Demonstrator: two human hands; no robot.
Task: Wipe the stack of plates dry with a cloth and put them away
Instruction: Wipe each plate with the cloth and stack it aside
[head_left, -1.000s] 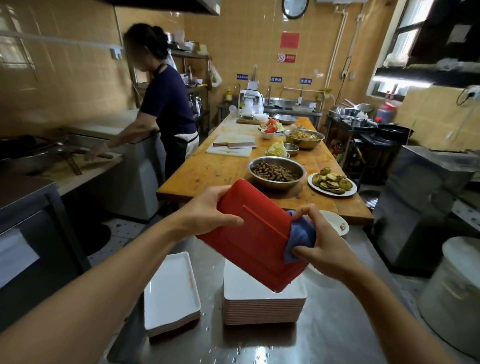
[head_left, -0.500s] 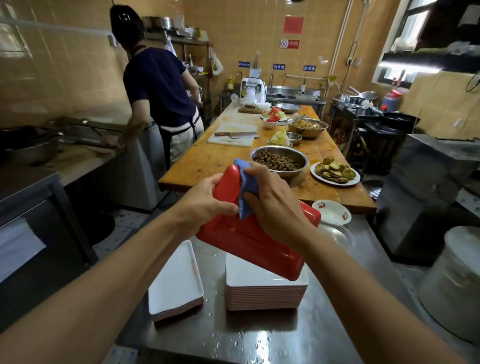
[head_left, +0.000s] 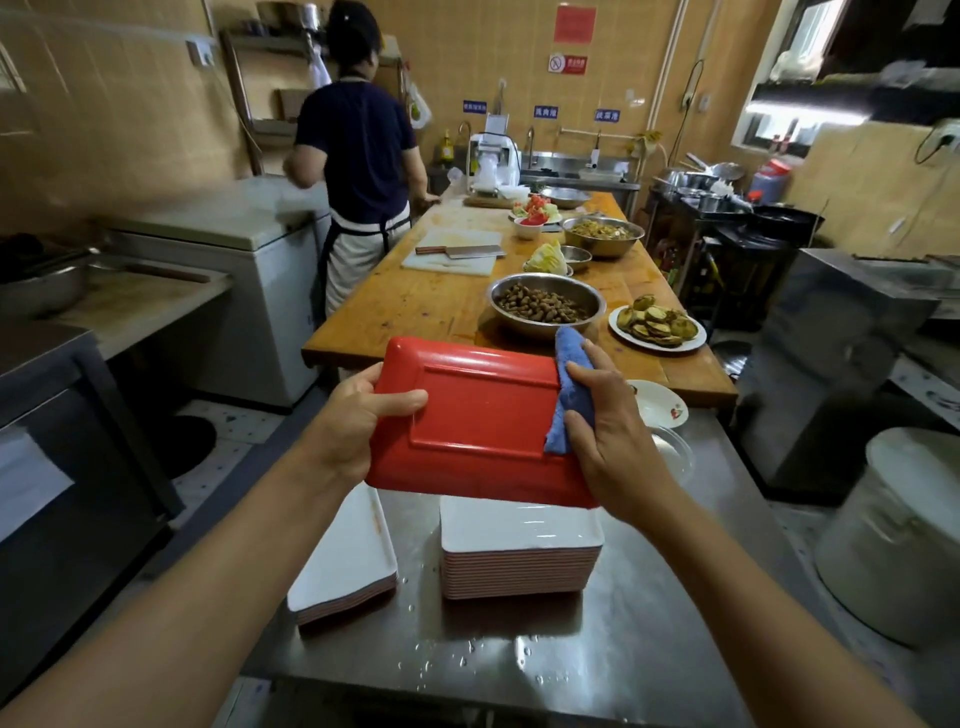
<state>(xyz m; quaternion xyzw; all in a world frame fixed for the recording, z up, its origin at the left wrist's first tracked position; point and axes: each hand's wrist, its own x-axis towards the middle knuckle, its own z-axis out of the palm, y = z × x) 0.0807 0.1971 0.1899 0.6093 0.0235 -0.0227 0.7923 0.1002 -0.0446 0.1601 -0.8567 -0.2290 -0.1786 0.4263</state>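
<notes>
While the left hand (head_left: 358, 415) grips the short left edge of a glossy red rectangular plate (head_left: 478, 415), thumb curled over its ridged underside, the right hand (head_left: 608, 431) pinches a soft blue cloth (head_left: 571, 395) against the right edge: the wiping step. Held tilted above the wet steel counter (head_left: 649, 649), between a short stack (head_left: 343, 561) and a taller stack (head_left: 519, 551) of white-faced plates, it probably next needs turning to dry its face.
</notes>
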